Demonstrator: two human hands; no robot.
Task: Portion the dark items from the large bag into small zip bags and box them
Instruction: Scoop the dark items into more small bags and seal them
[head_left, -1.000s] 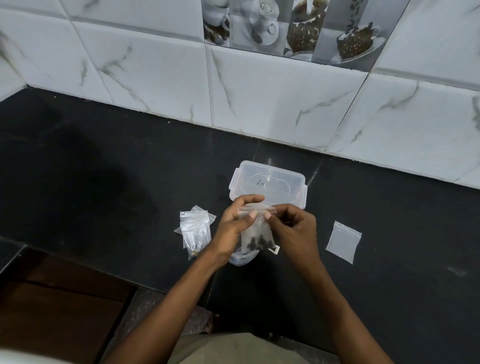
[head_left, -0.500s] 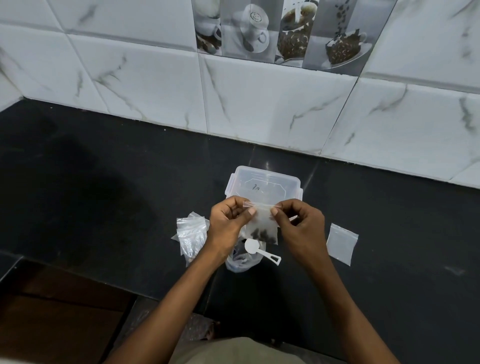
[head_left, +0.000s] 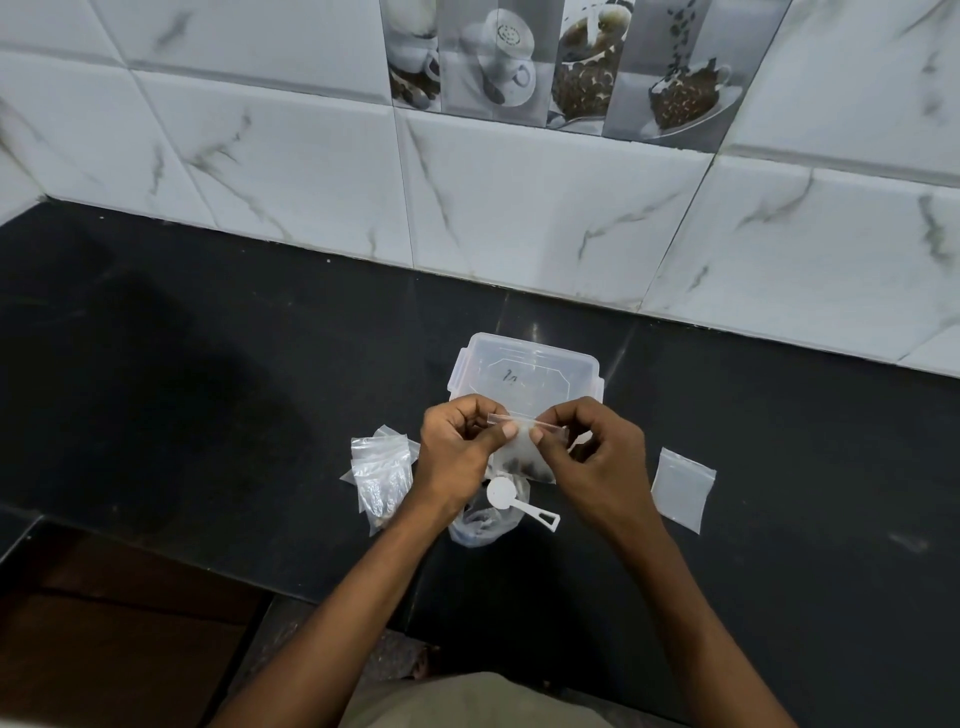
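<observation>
A small zip bag (head_left: 522, 457) with dark items in its bottom hangs between my hands, above the counter. My left hand (head_left: 460, 457) pinches the zip strip at its left end; my right hand (head_left: 592, 457) pinches it near the middle, thumb against forefinger. Just behind my hands stands a clear plastic box (head_left: 524, 371) with its lid on. Below the small bag a white scoop (head_left: 506, 493) rests on the crumpled large bag (head_left: 485, 525), which is partly hidden by my left wrist.
A bundle of clear zip bags (head_left: 379, 480) lies left of my left hand. One flat empty zip bag (head_left: 681, 488) lies to the right. The black counter (head_left: 208, 389) ends at a tiled wall behind and at a front edge near my body.
The small bag has been lifted a little, uncovering the white scoop below it. My fingers have shifted along the zip strip. The camera tilted slightly.
</observation>
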